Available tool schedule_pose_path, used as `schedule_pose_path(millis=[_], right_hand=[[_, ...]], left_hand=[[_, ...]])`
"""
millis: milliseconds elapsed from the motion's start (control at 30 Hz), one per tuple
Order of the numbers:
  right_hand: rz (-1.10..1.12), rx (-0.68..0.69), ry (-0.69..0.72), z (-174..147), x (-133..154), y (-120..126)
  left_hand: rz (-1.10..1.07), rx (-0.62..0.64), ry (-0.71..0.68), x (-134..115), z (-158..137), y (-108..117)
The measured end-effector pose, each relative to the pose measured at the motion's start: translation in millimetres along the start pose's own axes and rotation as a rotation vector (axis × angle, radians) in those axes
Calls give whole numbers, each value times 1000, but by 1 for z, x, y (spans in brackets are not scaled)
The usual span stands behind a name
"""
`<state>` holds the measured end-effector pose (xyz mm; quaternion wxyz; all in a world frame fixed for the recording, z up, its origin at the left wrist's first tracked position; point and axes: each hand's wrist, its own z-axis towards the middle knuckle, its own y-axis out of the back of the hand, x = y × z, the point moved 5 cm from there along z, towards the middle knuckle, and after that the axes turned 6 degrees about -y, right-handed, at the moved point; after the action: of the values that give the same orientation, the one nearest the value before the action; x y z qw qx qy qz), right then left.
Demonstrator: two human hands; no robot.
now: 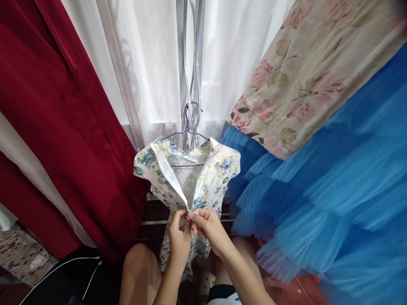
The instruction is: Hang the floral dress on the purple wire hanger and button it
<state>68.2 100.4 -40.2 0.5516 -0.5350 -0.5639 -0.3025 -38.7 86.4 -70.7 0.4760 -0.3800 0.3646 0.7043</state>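
A white dress (160,184) with blue and yellow flowers hangs on a purple hanger (187,123), its opening spread in a V down the middle. At the low point of that V, my left hand (179,235) pinches the dress's edge from the left. My right hand (208,226) meets it there, thumb and fingers pressed together on the fabric. Any zipper pull at the fingertips is hidden or too small to make out. Below my hands, the skirt falls between my knees.
Red cloth (79,123) hangs on the left. White curtains (149,63) with grey ribbons are behind the hanger. To the right hang a floral cloth (286,84) and a blue tulle gown (318,203). A white cable (63,264) lies over a black surface at lower left.
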Motion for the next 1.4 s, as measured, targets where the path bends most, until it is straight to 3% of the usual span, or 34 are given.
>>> schedule_pose_path(millis=[133,333,433,567,733,833,967,1067,1167,1233,1333,1400], right_hand=[[61,-87,95,14,34,8],[53,-179,450,50,164,2],[130,-160,498,59,197,-7],[145,-116,432,60,180,-10],[111,-116,494,50,166,0],[42,-101,530,45,177,3],[-58,-157,579,52,180,6],[-143,-233,552,69,160,11],[-147,-231,454,80,132,22],[-133,-206,409,77,118,30],[-149,-159,369,67,107,39],[-171,-131,350,63,99,44]], left_hand=[[63,59,-85,-3,2,-6],[178,198,-144,4,-3,-13],[183,192,-138,9,-4,-14],[152,108,-174,-7,23,1],[115,32,-378,-89,117,25],[150,120,-527,-134,168,18],[221,209,-622,-161,188,5],[150,38,-626,-166,192,19],[-15,-225,-562,-149,212,59],[-146,-388,-446,-119,229,91],[-442,-579,-28,-44,239,122],[-584,-577,264,2,229,118]])
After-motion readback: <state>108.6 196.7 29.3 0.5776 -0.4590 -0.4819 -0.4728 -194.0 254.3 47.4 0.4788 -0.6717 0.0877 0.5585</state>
